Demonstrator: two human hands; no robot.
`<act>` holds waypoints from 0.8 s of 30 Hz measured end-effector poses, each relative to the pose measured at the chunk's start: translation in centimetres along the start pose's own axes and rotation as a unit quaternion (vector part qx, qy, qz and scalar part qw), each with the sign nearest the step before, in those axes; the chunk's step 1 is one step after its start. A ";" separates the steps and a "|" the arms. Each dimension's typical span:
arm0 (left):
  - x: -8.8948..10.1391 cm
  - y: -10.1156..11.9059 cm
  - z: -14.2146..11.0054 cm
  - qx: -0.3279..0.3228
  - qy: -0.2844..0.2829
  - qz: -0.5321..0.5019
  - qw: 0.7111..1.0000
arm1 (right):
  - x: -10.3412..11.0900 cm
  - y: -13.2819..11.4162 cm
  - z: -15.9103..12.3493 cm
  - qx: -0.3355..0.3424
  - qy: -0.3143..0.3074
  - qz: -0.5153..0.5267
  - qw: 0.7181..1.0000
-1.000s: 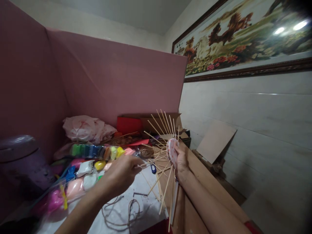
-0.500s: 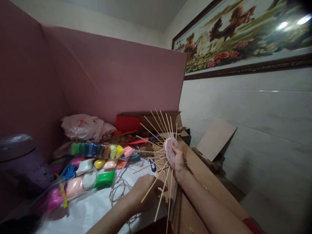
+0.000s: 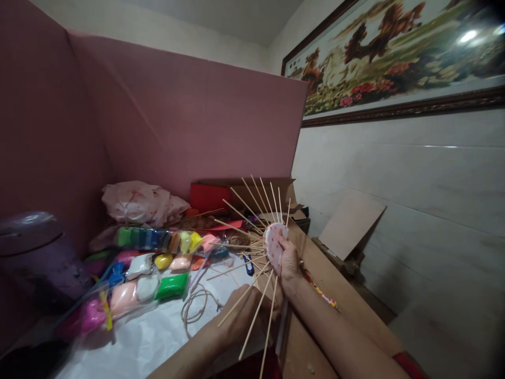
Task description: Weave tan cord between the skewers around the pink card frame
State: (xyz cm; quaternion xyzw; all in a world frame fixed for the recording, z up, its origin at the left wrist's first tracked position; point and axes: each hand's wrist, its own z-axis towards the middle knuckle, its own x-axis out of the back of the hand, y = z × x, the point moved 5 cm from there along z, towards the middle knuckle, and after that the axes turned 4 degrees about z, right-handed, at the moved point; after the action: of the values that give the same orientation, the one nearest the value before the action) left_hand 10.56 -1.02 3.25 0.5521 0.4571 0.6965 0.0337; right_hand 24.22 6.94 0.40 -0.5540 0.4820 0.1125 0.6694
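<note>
Right hand [image 3: 290, 266] grips the round white fabric-covered disc with orange dots [image 3: 274, 247], thumb on its face. Disc sits above the brown bench [image 3: 355, 310], tilted toward the camera. Thin pale wooden sticks [image 3: 256, 315] fan out around most of the visible rim. Left hand [image 3: 241, 310] is below, behind the lower sticks; fingertips hidden, can't tell if it's holding anything.

Step in hand, my read: right steadies the disc while left works among the lower sticks. Next move calls for a firm right grip, no twist on the rim, and left fingers threading between sticks without bending them.

Further out: red, white and yellow beaded strand [image 3: 321, 296] beside the right forearm; small blue oval object [image 3: 248, 265] just left of the disc; loose coil of brown twine [image 3: 188, 310] on the white sheet [image 3: 138, 342]; shiny green packet [image 3: 172, 287] beyond it.
</note>
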 end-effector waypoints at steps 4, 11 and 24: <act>1.0 -0.6 0.2 0.012 0.011 0.109 0.994 | 0.3 -0.2 0.8 -0.010 -0.001 0.003 1.000; 3.8 -2.4 -0.4 0.025 -0.021 0.083 0.996 | 0.2 -0.9 0.9 -0.010 0.003 0.011 1.000; 8.9 -0.4 -2.3 0.032 0.079 -0.008 0.996 | 0.8 -1.2 1.8 0.016 0.000 -0.010 1.000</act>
State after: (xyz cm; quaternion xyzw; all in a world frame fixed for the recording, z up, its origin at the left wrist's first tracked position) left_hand 5.10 2.77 9.57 0.4928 0.4844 0.7227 -0.0145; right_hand 26.36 7.77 0.38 -0.5480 0.4778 0.0978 0.6796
